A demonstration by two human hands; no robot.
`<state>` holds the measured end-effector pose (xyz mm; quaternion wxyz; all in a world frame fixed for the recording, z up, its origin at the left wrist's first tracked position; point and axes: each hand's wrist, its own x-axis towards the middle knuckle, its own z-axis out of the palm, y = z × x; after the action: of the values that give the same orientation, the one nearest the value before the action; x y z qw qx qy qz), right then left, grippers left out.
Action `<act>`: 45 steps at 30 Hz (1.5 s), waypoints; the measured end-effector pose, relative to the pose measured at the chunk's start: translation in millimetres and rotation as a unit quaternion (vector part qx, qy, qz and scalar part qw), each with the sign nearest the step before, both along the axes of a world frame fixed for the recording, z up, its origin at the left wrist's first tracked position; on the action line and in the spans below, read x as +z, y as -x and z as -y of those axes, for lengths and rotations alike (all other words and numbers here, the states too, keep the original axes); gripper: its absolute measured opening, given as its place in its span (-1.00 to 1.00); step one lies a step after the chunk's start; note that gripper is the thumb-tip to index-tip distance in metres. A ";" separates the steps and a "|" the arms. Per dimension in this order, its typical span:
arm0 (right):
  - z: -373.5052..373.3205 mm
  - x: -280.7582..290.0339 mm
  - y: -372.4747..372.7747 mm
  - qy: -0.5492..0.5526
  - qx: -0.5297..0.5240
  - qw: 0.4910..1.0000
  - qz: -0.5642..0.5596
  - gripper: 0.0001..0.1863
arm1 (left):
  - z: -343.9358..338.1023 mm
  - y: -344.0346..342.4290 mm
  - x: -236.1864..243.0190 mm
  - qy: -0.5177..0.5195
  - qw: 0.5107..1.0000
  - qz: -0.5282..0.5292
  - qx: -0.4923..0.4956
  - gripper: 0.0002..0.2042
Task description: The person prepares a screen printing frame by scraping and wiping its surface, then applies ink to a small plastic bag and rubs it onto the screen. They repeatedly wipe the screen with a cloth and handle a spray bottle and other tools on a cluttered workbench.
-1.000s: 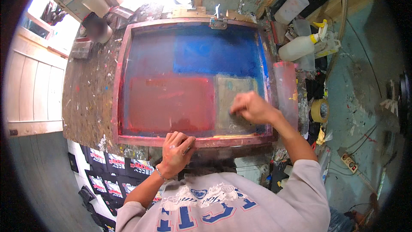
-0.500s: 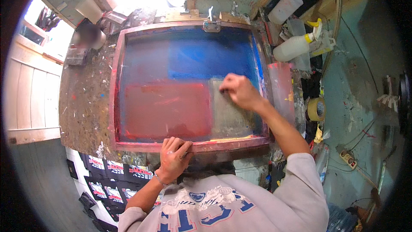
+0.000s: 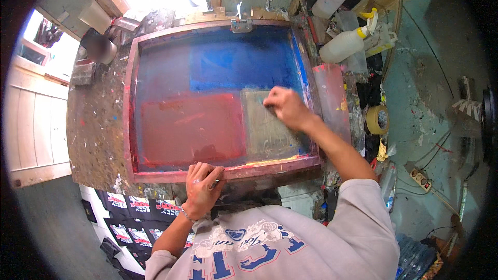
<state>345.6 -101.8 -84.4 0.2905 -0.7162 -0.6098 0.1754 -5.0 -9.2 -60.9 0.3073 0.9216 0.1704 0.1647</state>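
The big wooden frame (image 3: 130,109) lies flat on the messy surface (image 3: 96,124), right in front of the person. Thin cloth fills the frame. It has a blue patch (image 3: 236,62) at the far side, a red patch (image 3: 192,129) at the near left, and a pale patch (image 3: 270,135) at the near right.

Some things could go wrong here. If the right hand (image 3: 290,108) pushes too hard, I think the thin cloth could stretch or tear. If the left hand (image 3: 202,191) slips, the frame might wiggle or lift, since the only metal clamp (image 3: 241,25) I see is on its far side. The right arm crosses the frame's near right corner, so it could smear any wet paint there, like the yellow streak (image 3: 282,161) inside the near edge. A big swing of that arm could also bump the spray bottle (image 3: 342,46), just past the frame's right side.

The frame is under both hands. The left hand has bent fingers, close together, on the frame's near edge. I can't tell if they squeeze it or just rest. The right hand is over the inside of the frame, at the top of the pale patch. Its fingers are bunched and point down. I can't tell if they pinch something small, because the fingertips are hidden.
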 end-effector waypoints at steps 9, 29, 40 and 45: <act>43.4 14.9 -0.2 0.003 0.018 1.000 -0.001 -0.68 | 4.0 -0.8 -6.4 0.012 1.000 0.012 0.015 -0.66; 88.7 40.6 31.8 0.204 0.101 0.966 -0.122 -0.69 | 6.6 -3.6 -4.8 -0.011 1.000 0.008 0.026 -0.63; 200.4 36.0 157.7 -0.095 -0.159 0.762 -0.620 -0.81 | 5.5 -2.8 16.6 -0.027 0.999 0.020 0.009 -0.63; 158.8 -32.2 222.3 -0.167 -0.297 0.528 -0.778 -0.66 | 1.5 -8.2 45.5 -0.020 1.000 -0.003 0.016 -0.63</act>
<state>123.4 -260.7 -116.6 0.7997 -0.3742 0.0874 0.4613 3.2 -10.7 -15.3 0.2853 0.9254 0.1823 0.1701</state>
